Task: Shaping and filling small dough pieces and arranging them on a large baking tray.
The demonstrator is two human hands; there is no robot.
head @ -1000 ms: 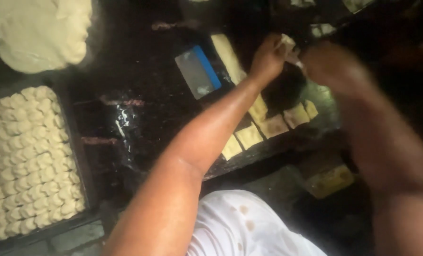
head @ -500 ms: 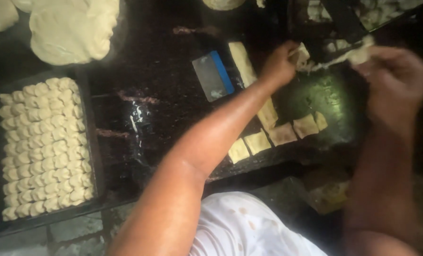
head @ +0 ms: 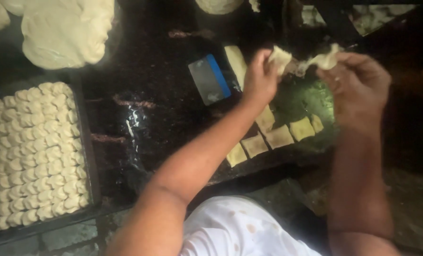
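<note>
While both hands, left hand (head: 260,78) and right hand (head: 358,85), pinch it, the dough strip (head: 311,61) stretches sideways between them.

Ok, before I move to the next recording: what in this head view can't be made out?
- Dough piece in the left hand: the fingers cover most of it.
- Stretched dough at the right hand: motion blur; its shape is unclear.
- Large dough mass: cut off by the top edge.
- Tray of shaped pieces: cut off at the left edge; folds too small.
- Dark area top right: too dim to read.
</note>
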